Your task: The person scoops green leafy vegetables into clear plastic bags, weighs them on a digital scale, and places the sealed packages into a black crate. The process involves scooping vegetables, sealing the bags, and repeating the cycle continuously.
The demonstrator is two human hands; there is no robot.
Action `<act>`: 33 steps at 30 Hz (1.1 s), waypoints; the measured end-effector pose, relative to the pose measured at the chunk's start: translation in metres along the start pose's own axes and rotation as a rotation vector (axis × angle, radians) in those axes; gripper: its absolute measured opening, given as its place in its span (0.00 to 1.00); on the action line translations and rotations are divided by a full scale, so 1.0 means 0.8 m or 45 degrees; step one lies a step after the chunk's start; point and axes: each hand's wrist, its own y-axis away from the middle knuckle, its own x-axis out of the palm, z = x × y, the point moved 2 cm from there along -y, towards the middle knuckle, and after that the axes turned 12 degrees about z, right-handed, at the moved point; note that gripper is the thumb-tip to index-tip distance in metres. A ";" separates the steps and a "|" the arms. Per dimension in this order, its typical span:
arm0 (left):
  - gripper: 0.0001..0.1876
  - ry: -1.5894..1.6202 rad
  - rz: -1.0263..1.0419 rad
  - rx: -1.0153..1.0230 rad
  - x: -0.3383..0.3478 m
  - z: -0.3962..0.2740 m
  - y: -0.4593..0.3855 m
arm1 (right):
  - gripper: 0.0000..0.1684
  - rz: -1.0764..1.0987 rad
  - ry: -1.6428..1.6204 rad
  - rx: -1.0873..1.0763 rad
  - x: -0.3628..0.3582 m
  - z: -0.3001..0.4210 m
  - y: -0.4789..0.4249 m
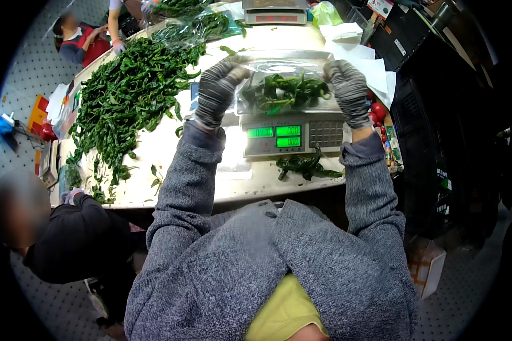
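Observation:
My left hand (218, 89), in a grey striped work glove, pinches the left side of the opening of a clear plastic bag (256, 96). The right side of that opening is gripped by my right hand (345, 91), gloved alike. Inside the bag lie several green peppers (292, 91). Bag and peppers are above the metal pan of a digital weighing scale (262, 149); whether they rest on it I cannot tell. The scale's green displays are lit. A few loose green peppers (307, 165) lie on the white table (196, 183) in front of the scale.
A large heap of green peppers (128, 93) spreads over the table's left side. Filled clear bags (192, 27) and a second scale (275, 16) stand at the back. White paper (373, 70) and red balls (378, 111) lie right. Co-workers (79, 238) are at the left.

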 end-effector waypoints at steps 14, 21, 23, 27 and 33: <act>0.43 1.814 0.511 -0.734 0.164 0.022 0.178 | 0.22 -0.357 -0.959 0.974 0.018 -0.087 0.182; 0.52 1.734 0.783 -0.682 0.166 0.048 0.184 | 0.44 0.008 -1.828 0.791 0.034 -0.055 0.248; 0.53 1.644 0.698 -0.828 0.179 0.004 0.167 | 0.43 0.133 -1.722 0.428 0.041 -0.020 0.271; 0.52 1.555 0.785 -0.856 0.181 0.000 0.160 | 0.38 0.015 -1.269 0.673 0.057 0.002 0.295; 0.53 1.176 1.011 -0.710 0.184 0.033 0.138 | 0.35 -0.276 -0.933 0.681 0.043 -0.001 0.335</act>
